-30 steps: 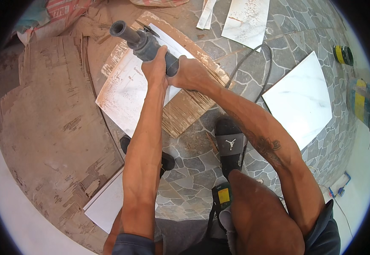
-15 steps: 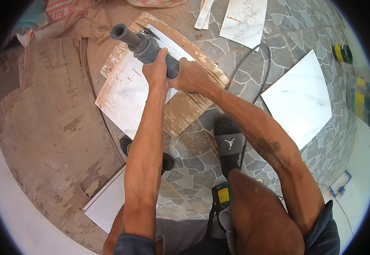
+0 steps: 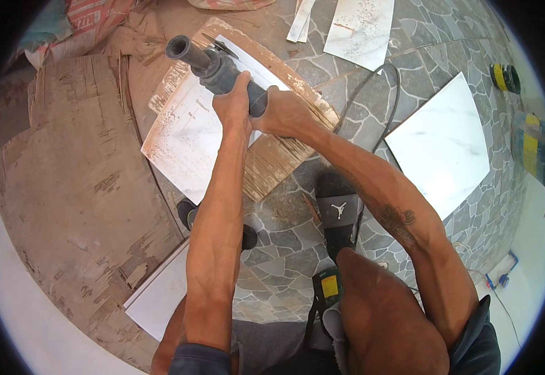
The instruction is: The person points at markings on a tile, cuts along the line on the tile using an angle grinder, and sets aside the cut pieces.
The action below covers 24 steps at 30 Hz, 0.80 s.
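Observation:
Both my hands are wrapped around a dark grey angle grinder, which points to the upper left. My left hand grips the body from the left side. Against it, my right hand closes round the rear part. A thick tubular piece sticks out at the grinder's far end, and part of a thin cutting disc shows beside the head. Below the tool lies a white marble-look tile dusted with reddish powder, resting on a worn wooden board. Where the disc meets the tile is hidden.
A second white tile lies at the right; a dusty offcut and narrow strips are farther back. The black cord loops over the stone-patterned floor. Large worn plywood covers the left. A tape roll sits far right.
The grinder and both hands have shifted very slightly to the right. My grip is the same.

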Tool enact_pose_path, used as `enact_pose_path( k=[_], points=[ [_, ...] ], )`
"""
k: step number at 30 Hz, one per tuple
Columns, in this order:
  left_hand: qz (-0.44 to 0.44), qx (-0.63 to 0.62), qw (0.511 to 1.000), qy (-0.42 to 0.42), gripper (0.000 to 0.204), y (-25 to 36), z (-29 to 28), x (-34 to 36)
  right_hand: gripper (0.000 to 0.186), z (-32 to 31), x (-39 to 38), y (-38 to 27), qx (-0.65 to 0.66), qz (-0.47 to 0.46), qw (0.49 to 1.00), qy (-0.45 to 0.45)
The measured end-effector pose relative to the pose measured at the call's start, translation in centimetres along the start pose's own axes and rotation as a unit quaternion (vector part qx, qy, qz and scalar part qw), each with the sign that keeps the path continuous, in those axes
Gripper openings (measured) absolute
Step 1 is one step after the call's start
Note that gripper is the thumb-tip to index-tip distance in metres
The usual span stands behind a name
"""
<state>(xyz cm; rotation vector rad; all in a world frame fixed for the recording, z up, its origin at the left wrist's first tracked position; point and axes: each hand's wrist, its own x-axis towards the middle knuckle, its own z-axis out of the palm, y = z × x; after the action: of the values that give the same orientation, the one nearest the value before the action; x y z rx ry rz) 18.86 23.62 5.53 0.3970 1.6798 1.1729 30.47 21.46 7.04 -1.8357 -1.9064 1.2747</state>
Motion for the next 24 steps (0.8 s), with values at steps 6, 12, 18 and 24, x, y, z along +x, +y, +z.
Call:
enact_pose_path(
  k=[6, 12, 18, 24],
  points=[
    [-0.017, 0.002, 1.0, 0.004, 0.032, -0.2, 0.4, -0.6, 0.08, -0.3, -0.3, 0.4, 0.0, 0.009, 1.0, -0.011],
    [0.0, -0.001, 1.0, 0.003, 0.032, -0.2, 0.5, -0.5, 0.08, -0.9, -0.4, 0.1, 0.003, 0.011, 1.0, -0.019],
    [-0.012, 0.006, 1.0, 0.005, 0.031, -0.3, 0.7, -1.4, 0.081, -1.1, -1.0, 0.6, 0.008, 0.013, 1.0, -0.026],
    [0.003, 0.007, 1.0, 0.01, 0.031, -0.7, 0.6, -1.7, 0.081, -1.1, -1.4, 0.5, -0.004, 0.016, 0.999, -0.029]
  ],
)
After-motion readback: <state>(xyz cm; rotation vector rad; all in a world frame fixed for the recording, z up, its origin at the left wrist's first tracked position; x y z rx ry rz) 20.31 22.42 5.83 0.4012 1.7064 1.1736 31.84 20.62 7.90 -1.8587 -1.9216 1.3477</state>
